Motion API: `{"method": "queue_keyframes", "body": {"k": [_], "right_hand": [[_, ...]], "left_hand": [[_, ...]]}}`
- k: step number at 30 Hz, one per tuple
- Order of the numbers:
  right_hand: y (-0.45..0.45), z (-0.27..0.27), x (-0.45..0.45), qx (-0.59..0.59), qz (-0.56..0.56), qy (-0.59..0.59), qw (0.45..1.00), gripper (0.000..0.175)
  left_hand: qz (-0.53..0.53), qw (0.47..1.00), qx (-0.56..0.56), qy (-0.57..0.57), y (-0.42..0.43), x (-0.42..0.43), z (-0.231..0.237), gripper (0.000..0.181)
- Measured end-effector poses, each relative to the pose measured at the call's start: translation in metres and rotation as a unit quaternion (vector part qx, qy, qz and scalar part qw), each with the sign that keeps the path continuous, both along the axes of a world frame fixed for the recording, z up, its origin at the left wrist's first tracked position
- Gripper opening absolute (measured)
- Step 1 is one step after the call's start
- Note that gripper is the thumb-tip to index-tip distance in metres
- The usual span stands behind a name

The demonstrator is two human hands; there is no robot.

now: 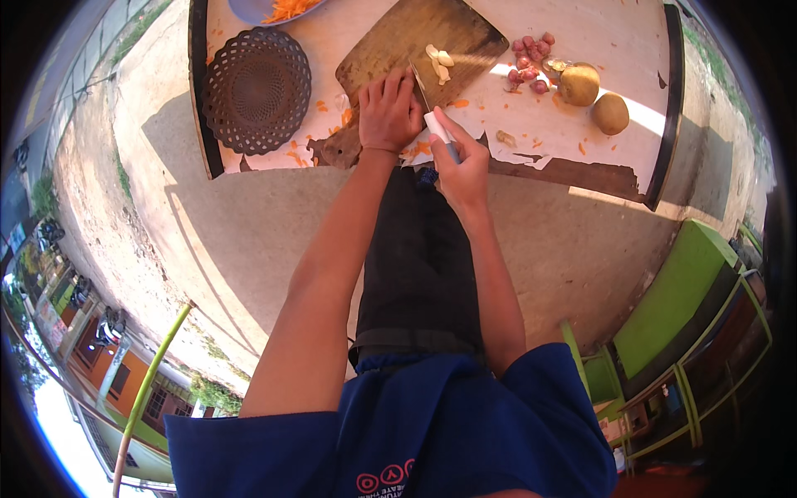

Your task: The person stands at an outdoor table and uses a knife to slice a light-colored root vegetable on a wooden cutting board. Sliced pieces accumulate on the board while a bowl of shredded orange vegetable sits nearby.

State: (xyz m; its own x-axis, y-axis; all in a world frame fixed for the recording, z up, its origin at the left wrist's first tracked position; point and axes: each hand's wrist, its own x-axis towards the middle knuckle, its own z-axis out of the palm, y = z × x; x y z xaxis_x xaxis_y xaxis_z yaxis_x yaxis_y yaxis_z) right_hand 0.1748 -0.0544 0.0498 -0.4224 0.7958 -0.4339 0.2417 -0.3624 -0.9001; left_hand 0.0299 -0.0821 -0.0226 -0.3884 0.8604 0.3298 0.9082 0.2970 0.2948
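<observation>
My right hand (464, 165) grips a kitchen knife (439, 129) by its white and grey handle. Its blade points away from me and stands close beside the fingers of my left hand (387, 118). That left hand lies palm down on the near part of a worn wooden cutting board (398, 43), fingers bent; whatever may be under them is hidden. Several peeled garlic cloves (441, 62) rest on the board, just right of the blade. The board sits at an angle on a white-topped table (548, 137) with a peeling front edge.
A brown woven-pattern plastic basket (256, 90) stands on the left. Behind it is a blue plate (246, 11) with shredded carrot (289, 7). To the right lie red shallots (529, 56) and two round brown potatoes (580, 84). Raised dark rims (667, 112) border the table's sides.
</observation>
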Motion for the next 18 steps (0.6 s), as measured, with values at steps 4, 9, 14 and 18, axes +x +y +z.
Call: {"method": "queue_keyframes", "body": {"k": [4, 9, 14, 18], "right_hand": [[0.005, -0.006, 0.005, -0.061, 0.000, 0.019, 0.998, 0.039], [0.017, -0.004, 0.002, -0.099, 0.003, 0.030, 0.995, 0.040], [0.015, -0.010, 0.001, -0.062, 0.003, 0.028, 0.998, 0.040], [0.005, -0.014, 0.008, -0.018, 0.026, -0.009, 0.999, 0.041]], "left_hand": [[-0.004, 1.000, 0.001, -0.003, 0.000, -0.001, -0.001, 0.045], [-0.002, 1.000, 0.010, -0.003, 0.001, -0.001, -0.002, 0.045], [-0.007, 1.000, 0.015, -0.011, 0.001, -0.001, -0.002, 0.045], [0.004, 1.000, -0.003, -0.012, 0.000, 0.000, -0.003, 0.046]]}}
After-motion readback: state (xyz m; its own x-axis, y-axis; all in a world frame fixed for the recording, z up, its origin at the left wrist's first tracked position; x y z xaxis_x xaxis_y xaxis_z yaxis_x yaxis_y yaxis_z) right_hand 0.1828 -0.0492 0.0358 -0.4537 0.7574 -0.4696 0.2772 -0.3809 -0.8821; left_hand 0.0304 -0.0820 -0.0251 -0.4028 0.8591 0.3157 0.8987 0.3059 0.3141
